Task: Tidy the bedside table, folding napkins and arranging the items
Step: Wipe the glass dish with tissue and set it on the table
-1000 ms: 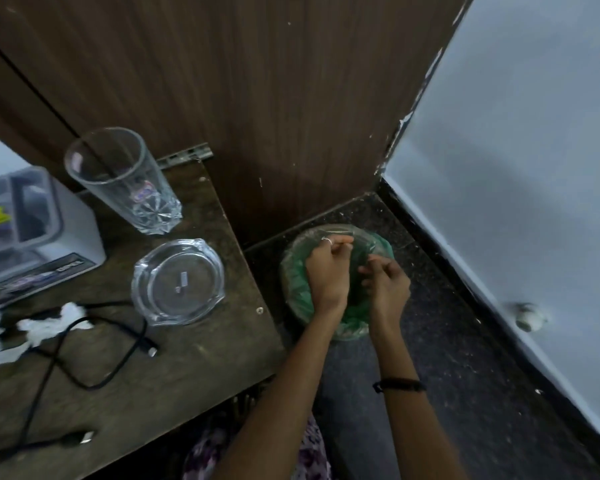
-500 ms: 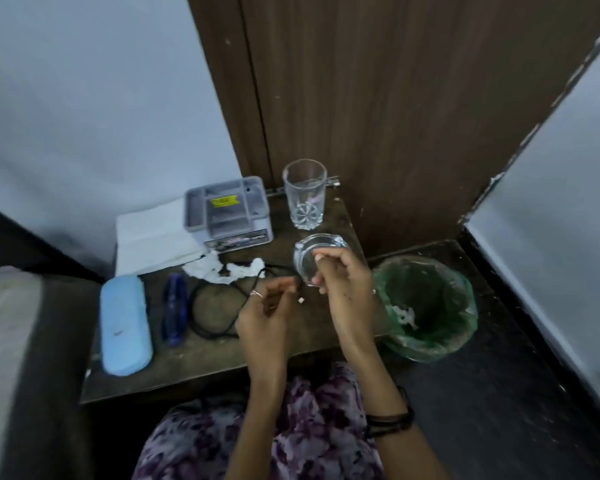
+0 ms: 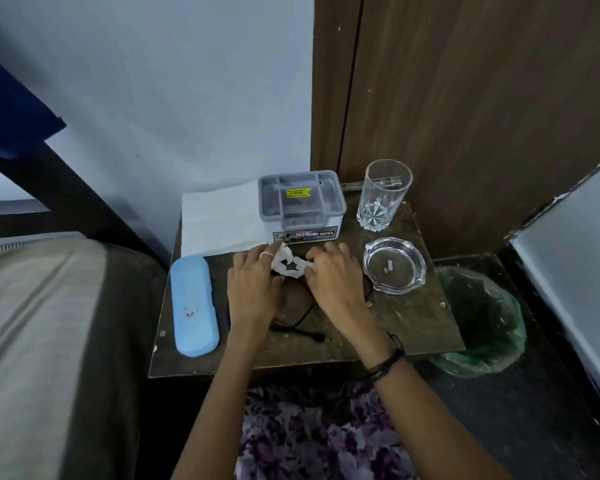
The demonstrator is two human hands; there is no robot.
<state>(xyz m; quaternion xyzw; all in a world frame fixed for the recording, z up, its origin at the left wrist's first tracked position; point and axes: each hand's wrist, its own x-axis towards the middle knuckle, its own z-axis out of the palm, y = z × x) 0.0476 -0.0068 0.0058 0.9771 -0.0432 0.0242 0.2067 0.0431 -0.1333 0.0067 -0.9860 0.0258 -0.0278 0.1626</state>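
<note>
A crumpled white napkin (image 3: 286,263) lies in the middle of the dark wooden bedside table (image 3: 409,327). My left hand (image 3: 253,289) touches its left end and my right hand (image 3: 336,282) its right end, fingers curled onto the paper. A flat white napkin (image 3: 219,220) lies at the back left. A grey organiser box (image 3: 302,204) stands behind my hands. To the right stand a clear drinking glass (image 3: 383,195) and a glass ashtray (image 3: 394,265). A light blue case (image 3: 193,304) lies at the left. A black cable (image 3: 298,322) runs under my hands.
A bin lined with a green bag (image 3: 482,323) stands on the floor to the right of the table. A bed (image 3: 42,341) borders the table on the left. A brown wooden panel (image 3: 482,98) rises behind, beside a pale wall.
My hands left the bin on the floor and came over the table. They now rest on the crumpled napkin. The view swung left from the bin to the whole table.
</note>
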